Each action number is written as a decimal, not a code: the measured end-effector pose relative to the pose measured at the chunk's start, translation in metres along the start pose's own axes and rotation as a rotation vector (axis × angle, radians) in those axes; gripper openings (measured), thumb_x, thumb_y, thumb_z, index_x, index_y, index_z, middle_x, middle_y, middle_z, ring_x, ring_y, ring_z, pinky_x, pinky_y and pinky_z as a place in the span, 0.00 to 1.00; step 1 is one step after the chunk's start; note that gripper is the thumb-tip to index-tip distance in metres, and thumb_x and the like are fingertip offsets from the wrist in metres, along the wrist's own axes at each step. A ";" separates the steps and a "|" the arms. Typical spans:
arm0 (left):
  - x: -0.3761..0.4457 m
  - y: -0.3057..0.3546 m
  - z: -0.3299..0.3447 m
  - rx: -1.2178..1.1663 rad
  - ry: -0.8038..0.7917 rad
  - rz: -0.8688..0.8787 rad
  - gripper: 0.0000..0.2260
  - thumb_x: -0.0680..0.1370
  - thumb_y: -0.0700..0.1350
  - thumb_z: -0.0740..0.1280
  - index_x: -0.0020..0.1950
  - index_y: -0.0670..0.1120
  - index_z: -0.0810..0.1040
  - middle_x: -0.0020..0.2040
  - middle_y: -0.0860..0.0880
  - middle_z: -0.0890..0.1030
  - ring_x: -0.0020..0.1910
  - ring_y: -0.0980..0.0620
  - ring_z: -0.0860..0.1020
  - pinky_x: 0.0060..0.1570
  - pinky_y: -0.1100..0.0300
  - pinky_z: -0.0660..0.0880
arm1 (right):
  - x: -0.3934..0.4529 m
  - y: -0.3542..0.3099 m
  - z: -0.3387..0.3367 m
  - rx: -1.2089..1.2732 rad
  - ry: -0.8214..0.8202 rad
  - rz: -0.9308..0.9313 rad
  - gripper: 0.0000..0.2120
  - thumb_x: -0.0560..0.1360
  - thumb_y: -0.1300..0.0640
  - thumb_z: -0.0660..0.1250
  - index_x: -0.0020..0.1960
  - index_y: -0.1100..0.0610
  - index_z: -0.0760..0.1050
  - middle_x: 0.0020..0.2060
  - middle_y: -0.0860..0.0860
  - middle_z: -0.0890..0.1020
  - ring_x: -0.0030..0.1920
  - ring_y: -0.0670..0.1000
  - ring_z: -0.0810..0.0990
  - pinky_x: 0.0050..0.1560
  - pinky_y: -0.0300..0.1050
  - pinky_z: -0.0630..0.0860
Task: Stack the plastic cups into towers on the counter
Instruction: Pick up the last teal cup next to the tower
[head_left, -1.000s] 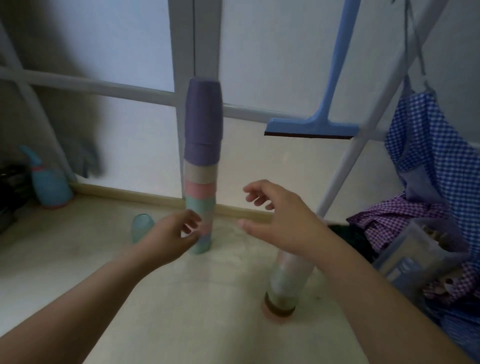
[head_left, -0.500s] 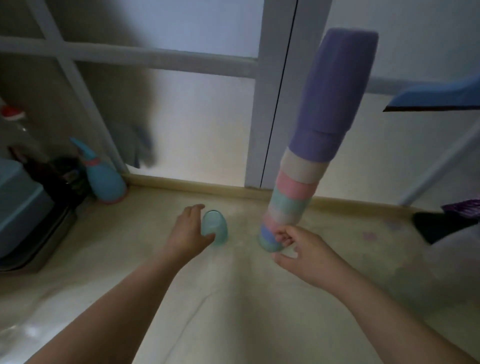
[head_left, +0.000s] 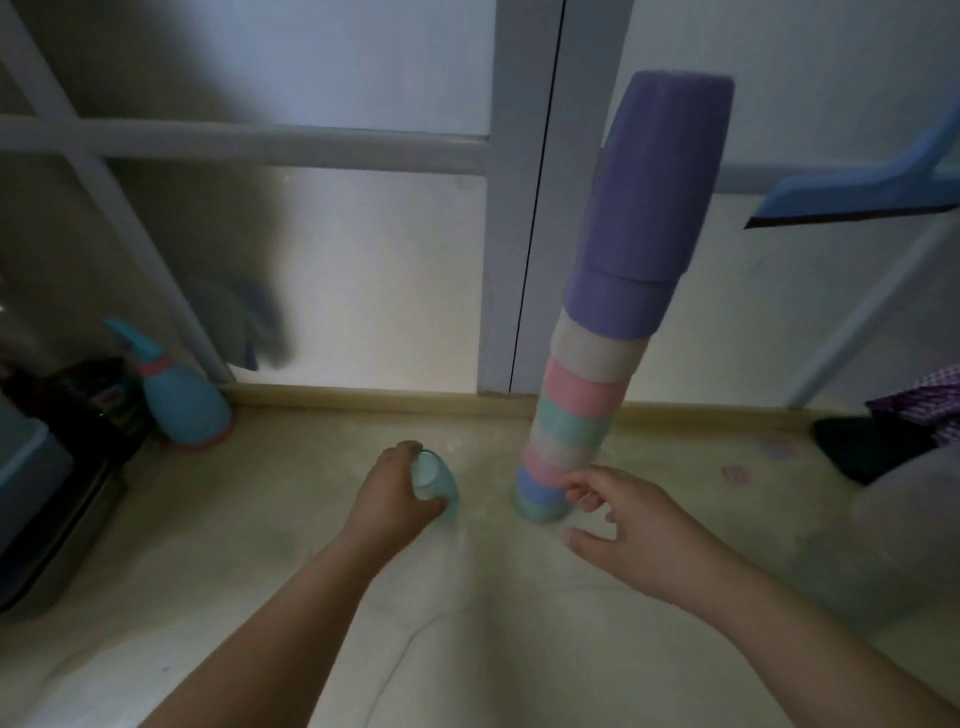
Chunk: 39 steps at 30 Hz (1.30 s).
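At the far left edge of the bench a dark tray and a blue spray bottle sit against the window frame, so room is tight on that side. Your left hand is curled round a teal cup, fingers and thumb closed on its wall while it rests on the bench. Just to its right stands the cup tower, purple cups on top, leaning slightly right. Your right hand is half open, its fingertips touching the tower's lowest cups, thumb apart below. Bare bench lies in front of both hands; at the far right a blue squeegee hangs above dark clutter.
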<state>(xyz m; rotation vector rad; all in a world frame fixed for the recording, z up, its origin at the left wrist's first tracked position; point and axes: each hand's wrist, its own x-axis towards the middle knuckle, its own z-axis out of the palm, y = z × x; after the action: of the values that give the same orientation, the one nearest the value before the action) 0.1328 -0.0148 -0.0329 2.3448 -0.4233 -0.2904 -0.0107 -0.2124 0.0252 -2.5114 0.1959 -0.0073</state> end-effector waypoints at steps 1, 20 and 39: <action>-0.010 0.010 -0.009 -0.003 0.020 0.030 0.30 0.67 0.45 0.74 0.66 0.46 0.66 0.63 0.44 0.72 0.58 0.48 0.72 0.54 0.61 0.66 | -0.001 -0.004 -0.006 -0.001 0.010 -0.013 0.18 0.69 0.53 0.71 0.57 0.50 0.73 0.51 0.47 0.78 0.46 0.41 0.74 0.43 0.23 0.66; -0.128 0.303 -0.002 -0.241 0.078 0.482 0.24 0.65 0.48 0.75 0.57 0.54 0.70 0.53 0.51 0.78 0.51 0.54 0.77 0.51 0.53 0.78 | -0.151 0.044 -0.231 0.033 0.350 -0.077 0.20 0.71 0.49 0.70 0.61 0.46 0.71 0.51 0.43 0.78 0.52 0.43 0.76 0.55 0.41 0.75; -0.117 0.348 0.111 -0.092 -0.109 0.420 0.29 0.67 0.49 0.73 0.65 0.50 0.66 0.61 0.48 0.76 0.52 0.52 0.74 0.49 0.60 0.71 | -0.195 0.134 -0.246 0.117 0.352 0.079 0.20 0.71 0.52 0.70 0.61 0.47 0.70 0.52 0.44 0.78 0.53 0.43 0.76 0.46 0.32 0.73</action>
<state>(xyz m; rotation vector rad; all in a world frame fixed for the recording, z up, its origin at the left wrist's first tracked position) -0.0866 -0.2778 0.1408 2.0937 -0.9176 -0.2296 -0.2351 -0.4354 0.1549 -2.3675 0.4242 -0.4189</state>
